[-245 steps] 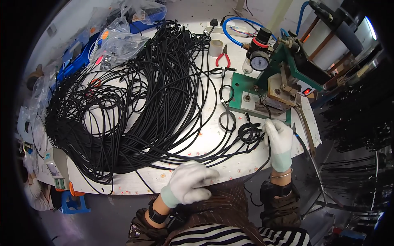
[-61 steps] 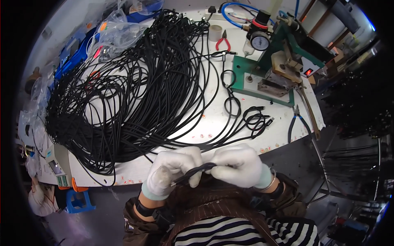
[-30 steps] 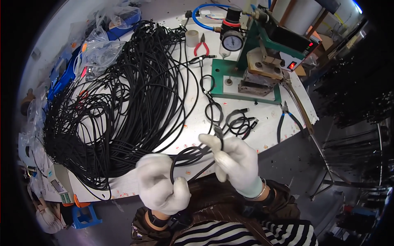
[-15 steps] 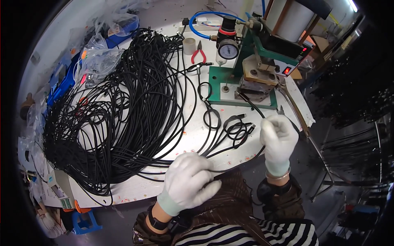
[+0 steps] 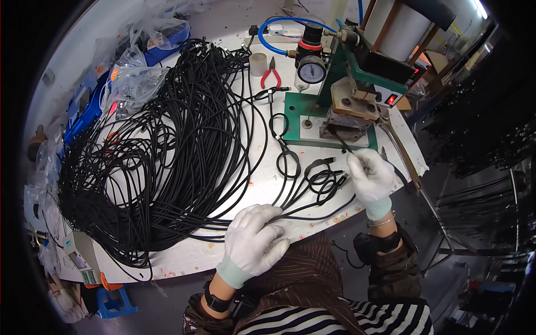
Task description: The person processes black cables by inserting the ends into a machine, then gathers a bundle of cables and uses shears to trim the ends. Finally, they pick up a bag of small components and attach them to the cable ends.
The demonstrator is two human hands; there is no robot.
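My right hand (image 5: 371, 176), in a white glove, pinches a black cable (image 5: 341, 139). The cable's end reaches into the metal block (image 5: 346, 125) at the front of a green bench press (image 5: 301, 109). My left hand (image 5: 254, 240), also gloved, lies at the table's front edge, its fingers curled over black cable where several strands run. What lies under its palm is hidden. Between the hands and the press rest several looped cable ends with plugs (image 5: 324, 176). A large bundle of black cables (image 5: 195, 134) spreads over the left half of the table.
Red-handled pliers (image 5: 271, 75) and a tape roll (image 5: 258, 64) lie behind the loops. A pressure gauge (image 5: 311, 71) with a blue hose (image 5: 268, 28) stands beside the press. Plastic bags (image 5: 134, 84) and blue bins (image 5: 89, 117) line the left rim. A small grey device (image 5: 81, 257) sits at the front left.
My right hand has moved slightly up and left, bringing the cable end into the press block. My left hand has shifted a little, its fingers now lower over the cables.
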